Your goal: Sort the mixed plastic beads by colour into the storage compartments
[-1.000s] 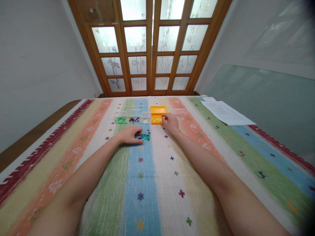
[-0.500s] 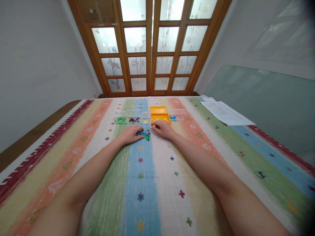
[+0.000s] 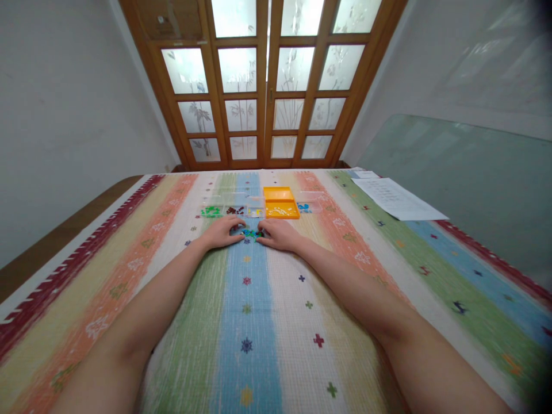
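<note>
A small pile of blue, green and dark pieces (image 3: 250, 233) lies on the blue stripe of the tablecloth, between my two hands. My left hand (image 3: 222, 232) rests at the pile's left side, fingers curved and thumb held apart from them. On the right side my right hand (image 3: 279, 234) is curved the same way, its fingertips and thumb at the pile's edge. Both hands look open, with no piece visibly gripped. Part of the pile is hidden behind the right fingers. The pieces are too small for me to tell their kind.
Beyond my hands stand clear boxes with green pieces (image 3: 211, 212), brown pieces (image 3: 235, 211), yellow pieces (image 3: 255, 213) and blue pieces (image 3: 304, 207). An open orange box (image 3: 282, 204) holds white bits. Paper sheets (image 3: 397, 198) lie at the right on the striped tablecloth (image 3: 297, 322).
My right hand has moved from in front of the orange box down and left to the pile. My left hand has shifted slightly left, and the pile is gathered closer together.
</note>
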Tool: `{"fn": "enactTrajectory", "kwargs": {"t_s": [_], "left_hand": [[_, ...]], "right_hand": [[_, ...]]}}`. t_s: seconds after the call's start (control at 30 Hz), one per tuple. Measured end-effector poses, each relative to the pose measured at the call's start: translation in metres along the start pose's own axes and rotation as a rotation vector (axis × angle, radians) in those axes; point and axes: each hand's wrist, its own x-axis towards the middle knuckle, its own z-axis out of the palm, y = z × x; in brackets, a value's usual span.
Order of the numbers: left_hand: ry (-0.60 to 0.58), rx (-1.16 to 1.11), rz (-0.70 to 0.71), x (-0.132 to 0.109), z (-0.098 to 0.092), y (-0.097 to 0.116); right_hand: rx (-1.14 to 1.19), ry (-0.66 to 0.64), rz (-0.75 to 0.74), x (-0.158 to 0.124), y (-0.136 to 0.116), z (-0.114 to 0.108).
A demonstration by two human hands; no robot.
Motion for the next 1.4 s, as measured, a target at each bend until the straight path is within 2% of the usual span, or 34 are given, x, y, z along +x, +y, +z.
{"fn": "enactTrajectory", "kwargs": {"t_s": [0.17, 0.3, 0.47, 0.7, 1.03, 1.2, 1.3, 1.4], "left_hand": [[0.055, 0.045, -0.039, 0.002, 0.006, -0.002], [0.058, 0.073, 0.044, 0.006, 0.009, 0.011], [-0.002, 0.109, 0.141, 0.010, 0.014, 0.028], [-0.031, 0.128, 0.151, 0.010, 0.016, 0.033], [-0.002, 0.045, 0.068, 0.013, 0.014, 0.037], [0.151, 0.066, -0.035, 0.011, 0.007, 0.019], [0.283, 0.095, -0.192, 0.007, -0.001, -0.003], [0.393, 0.109, -0.415, 0.000, -0.010, -0.025]], "right_hand": [[0.001, 0.081, 0.058, 0.001, 0.008, 0.008], [0.051, 0.136, 0.072, 0.002, 0.015, 0.014], [0.080, 0.215, 0.087, 0.001, 0.022, 0.015], [0.088, 0.230, 0.062, 0.001, 0.022, 0.015], [0.103, 0.215, 0.047, 0.002, 0.022, 0.015], [0.103, 0.206, 0.049, 0.002, 0.022, 0.016], [0.107, 0.199, 0.047, 0.002, 0.023, 0.016], [0.100, 0.197, 0.037, 0.001, 0.022, 0.016]]}}
